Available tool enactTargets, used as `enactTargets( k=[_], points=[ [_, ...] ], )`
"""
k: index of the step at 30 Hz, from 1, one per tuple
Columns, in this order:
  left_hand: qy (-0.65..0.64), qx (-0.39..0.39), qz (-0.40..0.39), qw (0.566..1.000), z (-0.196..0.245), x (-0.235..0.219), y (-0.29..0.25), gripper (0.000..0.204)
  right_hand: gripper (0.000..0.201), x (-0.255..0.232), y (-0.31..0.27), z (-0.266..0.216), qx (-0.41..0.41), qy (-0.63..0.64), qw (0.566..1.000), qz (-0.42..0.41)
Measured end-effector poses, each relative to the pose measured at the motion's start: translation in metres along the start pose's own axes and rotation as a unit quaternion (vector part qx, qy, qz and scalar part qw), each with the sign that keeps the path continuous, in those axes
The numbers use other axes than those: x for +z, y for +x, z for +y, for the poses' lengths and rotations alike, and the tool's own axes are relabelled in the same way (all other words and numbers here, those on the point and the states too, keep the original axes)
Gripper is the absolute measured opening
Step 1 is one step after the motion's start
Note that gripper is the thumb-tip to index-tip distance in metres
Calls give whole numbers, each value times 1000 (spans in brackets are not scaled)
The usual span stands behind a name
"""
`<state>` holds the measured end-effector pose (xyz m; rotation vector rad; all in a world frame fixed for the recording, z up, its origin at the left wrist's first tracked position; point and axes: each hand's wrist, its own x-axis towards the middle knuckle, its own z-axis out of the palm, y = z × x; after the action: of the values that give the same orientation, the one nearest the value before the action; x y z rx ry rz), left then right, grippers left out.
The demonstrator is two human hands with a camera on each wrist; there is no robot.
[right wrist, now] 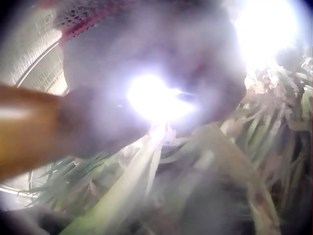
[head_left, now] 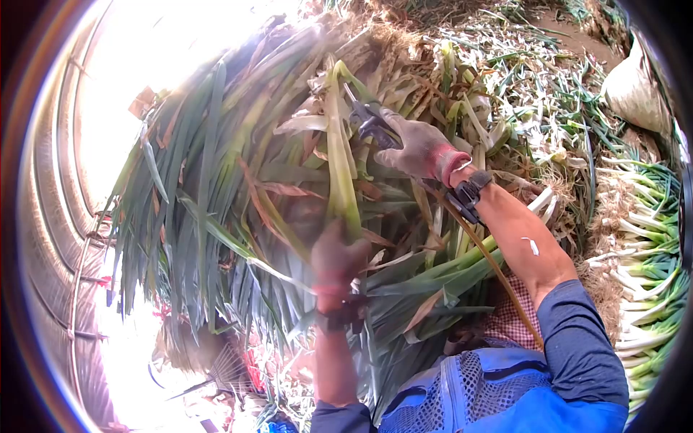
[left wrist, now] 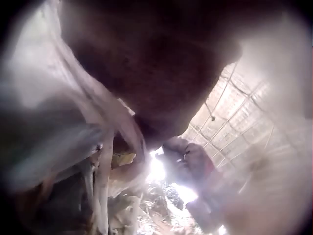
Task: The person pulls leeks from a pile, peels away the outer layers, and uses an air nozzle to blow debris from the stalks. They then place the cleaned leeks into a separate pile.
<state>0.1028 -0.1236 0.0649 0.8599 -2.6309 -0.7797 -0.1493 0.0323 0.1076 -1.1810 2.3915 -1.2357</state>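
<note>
My gloved left hand (head_left: 338,258), blurred, grips a thick green onion (head_left: 341,162) by its leafy part in the head view. The stalk stands up from the fist, with loose outer leaves peeling off near its far end. Just right of the stalk, my gloved right hand (head_left: 420,148) holds a black air blow gun (head_left: 374,126), its thin nozzle pointing toward the stalk. From that hand a brown hose (head_left: 491,274) runs down to my side. In the right wrist view the hose (right wrist: 29,129) looms large, and glare hides part of the hand.
A big heap of untrimmed green onions (head_left: 209,159) spreads under and left of my hands. Peeled onions (head_left: 646,289) lie in a row at the right edge. Leaf scraps (head_left: 527,94) and a pale sack (head_left: 639,90) are at the upper right.
</note>
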Motion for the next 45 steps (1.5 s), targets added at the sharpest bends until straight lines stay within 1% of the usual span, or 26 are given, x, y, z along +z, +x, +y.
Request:
enactTargets(
  k=[1, 2, 3, 5, 10, 13, 15, 16, 19, 20, 21, 22, 23, 25, 26, 27, 30, 32, 33, 35, 38, 40, 41, 43, 44, 45],
  points=[
    [-147, -9, -54, 988, -6, -4, -2, 53, 96, 3, -6, 2, 10, -13, 1000, -5],
    [-178, -41, -99, 978, 9, -17, -5, 51, 97, -4, -13, -2, 22, 11, 998, -50],
    [-178, -40, -99, 978, 18, -25, -7, 51, 97, -4, -21, 1, 22, 10, 999, -48],
    [-287, -60, -144, 945, 24, -33, -16, 55, 97, 3, -53, 7, -24, 61, 996, -57],
    [-309, -71, -142, 938, 29, -34, -19, 60, 103, 21, -148, 26, -103, 144, 980, -87],
    [-304, -71, -143, 939, 25, -32, -20, 61, 106, 4, -197, 17, -61, 118, 978, -162],
    [-283, -68, -145, 946, 25, -31, -23, 62, 106, 11, -212, 28, -85, 119, 983, -113],
    [-280, -73, -163, 943, 27, -30, -27, 64, 106, 13, -210, 32, -85, 117, 983, -111],
    [-316, -93, -203, 922, 37, -19, -49, 70, 106, 4, -188, 30, -51, 129, 990, -40],
    [-301, -89, -220, 923, 30, -8, -56, 73, 102, -6, -174, 20, -10, 133, 989, -58],
    [-287, -84, -237, 924, 36, -3, -59, 76, 99, -6, -161, 24, -19, 121, 992, -38],
    [-230, -117, -263, 929, 42, -4, -65, 80, 96, -5, -147, 28, -28, 109, 994, -17],
    [-230, -117, -264, 929, 39, 3, -69, 80, 96, -7, -134, 30, -28, 108, 994, -17],
    [-232, -84, -236, 940, 26, 21, -82, 82, 97, -11, -109, 28, 56, 12, 997, -51],
    [-214, -63, -214, 951, 26, 23, -85, 81, 100, -15, -104, 26, 86, 1, 993, -76],
    [-215, -61, -216, 951, 25, 24, -85, 81, 100, -16, -105, 28, 88, 0, 993, -75],
    [-154, -58, -200, 966, 32, 23, -87, 79, 100, -10, -117, 45, 27, 30, 998, -42],
    [-14, -36, -200, 979, 46, 23, -88, 79, 101, -10, -124, 54, 51, 25, 998, -36],
    [-15, -34, -202, 979, 41, 30, -90, 79, 102, -10, -127, 57, 72, 21, 997, -29],
    [-39, 23, -149, 988, 24, 44, -98, 81, 103, -11, -129, 60, 61, 36, 997, -15],
    [-74, 13, -150, 986, 11, 50, -101, 84, 103, -13, -125, 54, 96, 13, 995, -33],
    [-81, 8, -151, 985, 10, 49, -100, 85, 97, -17, -128, 43, 48, 61, 996, -41],
    [-85, 6, -157, 984, 9, 48, -102, 86, 97, -18, -134, 39, 50, 62, 996, -42],
    [-74, 13, -156, 985, 10, 49, -103, 87, 98, -25, -147, 36, 26, 37, 994, -102],
    [-63, 20, -154, 986, 13, 50, -104, 89, 101, -25, -153, 40, -5, 67, 992, -103],
    [-65, 19, -156, 985, 16, 50, -108, 89, 101, -27, -160, 42, -2, 66, 992, -104]
  ],
)
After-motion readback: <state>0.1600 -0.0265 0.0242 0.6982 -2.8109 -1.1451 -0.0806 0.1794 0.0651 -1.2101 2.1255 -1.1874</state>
